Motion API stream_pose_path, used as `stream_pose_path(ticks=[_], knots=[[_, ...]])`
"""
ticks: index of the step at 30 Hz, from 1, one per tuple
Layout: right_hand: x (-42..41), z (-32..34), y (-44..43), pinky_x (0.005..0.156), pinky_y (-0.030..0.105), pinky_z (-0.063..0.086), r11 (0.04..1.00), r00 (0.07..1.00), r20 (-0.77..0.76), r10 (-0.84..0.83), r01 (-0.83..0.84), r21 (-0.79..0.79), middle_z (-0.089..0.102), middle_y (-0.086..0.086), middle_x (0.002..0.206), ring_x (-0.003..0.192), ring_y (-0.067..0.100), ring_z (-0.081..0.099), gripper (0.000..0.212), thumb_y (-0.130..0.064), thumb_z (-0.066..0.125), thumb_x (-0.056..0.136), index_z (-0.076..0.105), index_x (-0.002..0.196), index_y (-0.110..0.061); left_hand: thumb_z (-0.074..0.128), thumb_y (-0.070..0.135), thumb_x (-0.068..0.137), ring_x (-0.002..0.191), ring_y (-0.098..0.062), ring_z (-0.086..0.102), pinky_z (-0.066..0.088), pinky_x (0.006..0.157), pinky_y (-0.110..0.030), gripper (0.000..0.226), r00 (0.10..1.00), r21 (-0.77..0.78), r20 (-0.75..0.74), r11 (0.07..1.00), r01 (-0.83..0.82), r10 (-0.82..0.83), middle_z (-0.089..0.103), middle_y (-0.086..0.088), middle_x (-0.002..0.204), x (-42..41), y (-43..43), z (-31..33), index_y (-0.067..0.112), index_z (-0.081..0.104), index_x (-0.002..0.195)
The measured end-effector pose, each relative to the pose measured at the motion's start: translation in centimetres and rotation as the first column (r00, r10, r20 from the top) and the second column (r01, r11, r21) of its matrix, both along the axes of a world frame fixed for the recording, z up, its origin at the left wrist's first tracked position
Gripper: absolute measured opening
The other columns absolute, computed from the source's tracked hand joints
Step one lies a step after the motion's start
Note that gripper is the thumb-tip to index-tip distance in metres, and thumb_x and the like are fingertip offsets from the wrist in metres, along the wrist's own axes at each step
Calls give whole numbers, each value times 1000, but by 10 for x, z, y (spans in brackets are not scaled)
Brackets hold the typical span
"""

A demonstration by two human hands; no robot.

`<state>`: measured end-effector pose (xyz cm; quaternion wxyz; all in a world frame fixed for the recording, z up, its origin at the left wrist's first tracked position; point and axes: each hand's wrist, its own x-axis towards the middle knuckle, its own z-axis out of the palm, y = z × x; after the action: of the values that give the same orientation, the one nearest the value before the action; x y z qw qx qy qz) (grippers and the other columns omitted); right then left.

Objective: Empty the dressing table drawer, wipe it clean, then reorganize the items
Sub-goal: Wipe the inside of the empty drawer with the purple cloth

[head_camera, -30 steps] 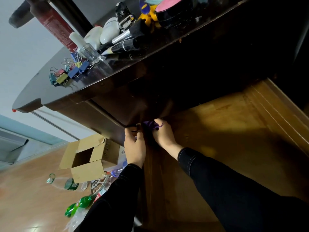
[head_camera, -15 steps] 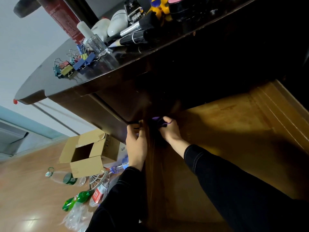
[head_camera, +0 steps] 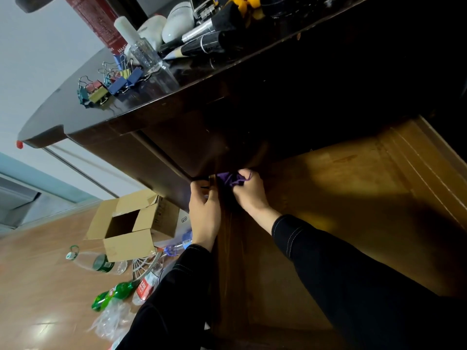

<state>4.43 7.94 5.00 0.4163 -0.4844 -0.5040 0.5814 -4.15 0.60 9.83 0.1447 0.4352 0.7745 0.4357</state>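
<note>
Over the last second little has moved. The right hand (head_camera: pixel 249 192) stays at the drawer's (head_camera: pixel 341 210) far left corner, fingers curled tight round a bunched purple cloth (head_camera: pixel 229 179), which now shows a bit more than before. The cloth is pressed in where the drawer's side wall runs under the table (head_camera: pixel 156 107). The left hand (head_camera: pixel 205 210) sits just at 8 o'clock of the cloth, and its fingers still clasp the top of that wall, seemingly to steady the drawer.

The visible drawer floor is bare wood, so emptying looks done, and the unmoved hands suggest the wipe is dwelling on this corner. The rest of the floor, toward 3 o'clock, likely still needs a pass.

The drawer's things appear to wait on the table at 11 o'clock: clips (head_camera: pixel 108 84), a clear bottle (head_camera: pixel 145 53) and brushes (head_camera: pixel 202 44). A box (head_camera: pixel 134 223) stands on the floor at 8 o'clock of the hands, with bottles (head_camera: pixel 115 293) near it. Reorganising has not begun.
</note>
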Motion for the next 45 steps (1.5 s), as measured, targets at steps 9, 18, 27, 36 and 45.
stream_pose_path(ticks=[9, 18, 27, 36, 45], knots=[[2, -6, 4, 58, 25, 48, 1000, 1000, -2, 6, -6, -1, 68, 2, 75, 69, 9, 64, 25, 12, 55, 80, 66, 81, -10, 53, 17, 98, 95, -22, 59, 44, 82, -35, 16, 1000, 9, 3, 1000, -3, 3, 65, -4, 105, -2, 1, -3, 12, 54, 113], [4, -7, 4, 75, 28, 51, 986, 997, -68, -21, 10, -165, 71, 5, 100, 91, 19, 68, 34, 6, 57, 84, 70, 113, -8, 53, 24, 95, 85, -1, 56, 41, 76, -31, 18, 1000, -11, 13, 1000, -8, 9, 63, 9, 97, -4, 0, -5, 19, 54, 112], [11, -13, -3, 84, 31, 54, 983, 996, 51, 78, -69, -171, 71, 7, 115, 106, 26, 67, 40, 4, 58, 89, 69, 120, -19, 49, 35, 86, 93, -13, 59, 47, 82, -36, 29, 999, -27, 45, 1000, 5, -4, 65, 5, 104, -4, 1, -4, 22, 53, 111], [16, -13, -7, 70, 20, 52, 986, 978, 130, 163, -155, -63, 69, 1, 113, 89, 13, 63, 42, 7, 58, 89, 68, 119, -21, 53, 24, 93, 86, -7, 57, 42, 77, -32, 17, 998, -5, 54, 1000, -7, 8, 62, 12, 95, -8, 3, -9, 21, 55, 109], [9, -7, -16, 74, 29, 56, 989, 991, 92, 99, -108, 99, 75, -6, 98, 87, 8, 67, 35, 0, 62, 84, 73, 105, -26, 52, 32, 88, 87, -10, 59, 46, 79, -36, 17, 997, 15, 74, 1000, -1, 0, 65, 13, 93, -8, 3, -9, 26, 56, 103]])
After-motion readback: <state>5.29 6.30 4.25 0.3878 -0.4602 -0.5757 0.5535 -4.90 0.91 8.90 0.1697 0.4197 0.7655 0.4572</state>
